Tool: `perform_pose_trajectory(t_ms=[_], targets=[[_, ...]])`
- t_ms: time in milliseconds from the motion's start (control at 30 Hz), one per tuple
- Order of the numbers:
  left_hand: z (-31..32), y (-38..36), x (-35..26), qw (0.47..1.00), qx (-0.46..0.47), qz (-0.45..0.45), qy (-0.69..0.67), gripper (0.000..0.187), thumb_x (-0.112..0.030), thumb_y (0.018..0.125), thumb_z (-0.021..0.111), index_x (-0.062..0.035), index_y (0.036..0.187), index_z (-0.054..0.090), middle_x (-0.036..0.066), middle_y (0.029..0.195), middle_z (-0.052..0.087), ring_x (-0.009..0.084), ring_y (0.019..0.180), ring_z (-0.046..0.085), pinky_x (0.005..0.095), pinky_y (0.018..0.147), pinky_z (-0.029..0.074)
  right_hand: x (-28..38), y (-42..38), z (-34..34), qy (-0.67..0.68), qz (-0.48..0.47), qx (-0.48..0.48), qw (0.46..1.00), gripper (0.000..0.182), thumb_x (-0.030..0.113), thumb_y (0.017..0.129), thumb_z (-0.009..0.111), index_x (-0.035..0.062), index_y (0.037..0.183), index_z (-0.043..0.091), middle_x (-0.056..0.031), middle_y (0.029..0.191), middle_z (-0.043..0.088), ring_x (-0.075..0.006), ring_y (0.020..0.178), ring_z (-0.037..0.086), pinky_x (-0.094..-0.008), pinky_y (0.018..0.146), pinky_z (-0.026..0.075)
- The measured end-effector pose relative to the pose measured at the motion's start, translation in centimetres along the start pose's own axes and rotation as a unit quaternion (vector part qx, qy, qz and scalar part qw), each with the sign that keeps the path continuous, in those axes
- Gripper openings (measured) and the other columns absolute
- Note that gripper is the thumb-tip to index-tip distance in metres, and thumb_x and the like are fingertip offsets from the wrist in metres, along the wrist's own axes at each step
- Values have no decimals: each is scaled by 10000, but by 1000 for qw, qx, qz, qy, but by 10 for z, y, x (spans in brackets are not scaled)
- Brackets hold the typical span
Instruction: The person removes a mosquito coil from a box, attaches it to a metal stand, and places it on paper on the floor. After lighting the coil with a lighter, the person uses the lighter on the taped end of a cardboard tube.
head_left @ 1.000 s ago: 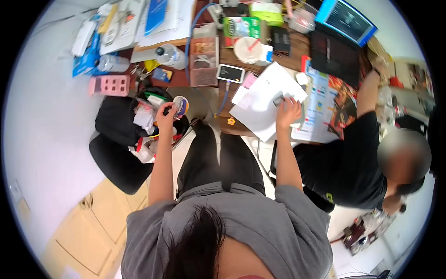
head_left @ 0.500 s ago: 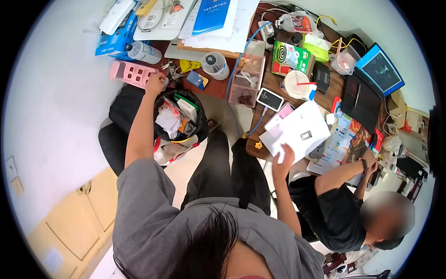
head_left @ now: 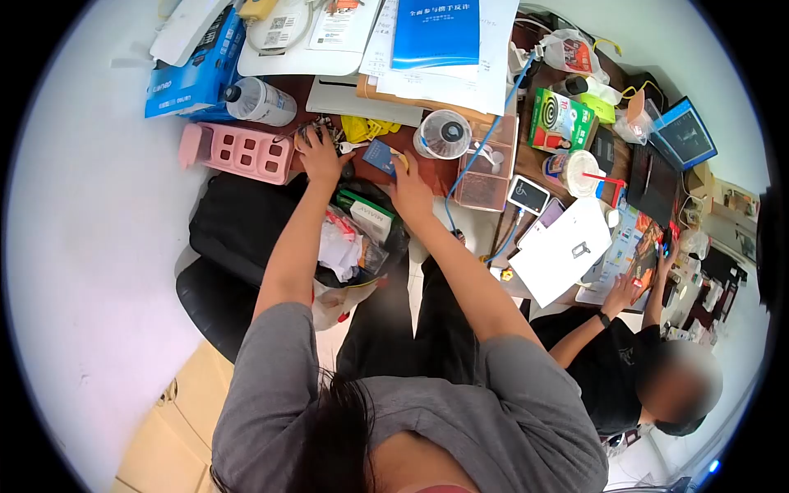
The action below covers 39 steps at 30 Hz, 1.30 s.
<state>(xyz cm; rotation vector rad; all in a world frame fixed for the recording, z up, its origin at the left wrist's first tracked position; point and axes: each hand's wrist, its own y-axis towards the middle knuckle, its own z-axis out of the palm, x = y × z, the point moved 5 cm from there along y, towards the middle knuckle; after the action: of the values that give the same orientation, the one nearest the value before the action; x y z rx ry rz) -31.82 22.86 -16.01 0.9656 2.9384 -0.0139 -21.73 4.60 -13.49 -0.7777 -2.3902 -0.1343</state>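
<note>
My left hand (head_left: 320,158) is closed over a bunch of keys (head_left: 348,148) at the back of the dark red tabletop. To its left lies a pink holder with square openings (head_left: 249,152). My right hand (head_left: 408,182) touches the edge of a small blue card or box (head_left: 379,156), its fingers near the yellow corner. A yellow wrapper (head_left: 364,129) lies behind the keys. Right of the blue item stands a clear bottle with a dark cap (head_left: 444,134).
A lined bin with litter (head_left: 341,251) stands below my forearms. Another bottle (head_left: 261,102) is back left. At right are a clear compartment box (head_left: 485,187), a blue cable, a white sheet (head_left: 563,251), a cup (head_left: 582,174), a laptop (head_left: 684,131) and a seated person (head_left: 604,361).
My left hand has left the pink holder and moved right onto the keys. My right hand has gone from the white sheet to the small blue item. The view has shifted left.
</note>
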Motion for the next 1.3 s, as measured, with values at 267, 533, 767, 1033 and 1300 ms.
perform_pose_trajectory(t_ms=[267, 533, 767, 1033, 1300], targets=[[16, 0, -18, 988, -115, 19, -101, 813, -448, 683, 747, 4, 1279, 428, 258, 1367, 262, 460, 1258, 258, 548, 893, 407, -11, 16, 24, -15, 179, 3, 984, 512, 224, 699, 731, 82, 1085, 426, -121, 1049, 451, -340, 848, 606, -440, 627, 520], [14, 10, -30, 986, -116, -32, -118, 842, -495, 672, 745, 18, 1263, 434, 320, 1385, 222, 488, 1296, 198, 579, 986, 298, -9, 14, 21, 36, 340, -83, 936, 532, 249, 700, 757, 113, 1084, 415, -120, 1109, 428, -383, 823, 600, -480, 659, 510], [-5, -4, -5, 977, -85, 39, -190, 836, -506, 709, 711, -175, 1385, 346, 316, 1421, 177, 473, 1315, 192, 586, 1034, 229, -8, -23, 8, 172, 153, -194, 954, 522, 59, 714, 668, 76, 1174, 421, -178, 1164, 416, -385, 828, 593, -438, 702, 508], [-43, -22, -27, 970, -156, 35, -182, 775, -423, 833, 618, -56, 1414, 261, 334, 1405, 212, 475, 1286, 256, 543, 1035, 246, -64, -153, -104, 333, 257, -106, 901, 271, 63, 791, 613, 44, 1056, 558, -97, 989, 602, -167, 670, 626, -311, 631, 496], [-136, -118, -152, 916, -148, -11, -373, 490, -212, 922, 533, 34, 1318, 381, 185, 1177, 475, 318, 1109, 427, 463, 1039, 240, -206, -191, -319, 236, 330, -332, 852, 294, 230, 909, 572, -5, 742, 626, -28, 497, 505, -61, 440, 474, -238, 424, 358]])
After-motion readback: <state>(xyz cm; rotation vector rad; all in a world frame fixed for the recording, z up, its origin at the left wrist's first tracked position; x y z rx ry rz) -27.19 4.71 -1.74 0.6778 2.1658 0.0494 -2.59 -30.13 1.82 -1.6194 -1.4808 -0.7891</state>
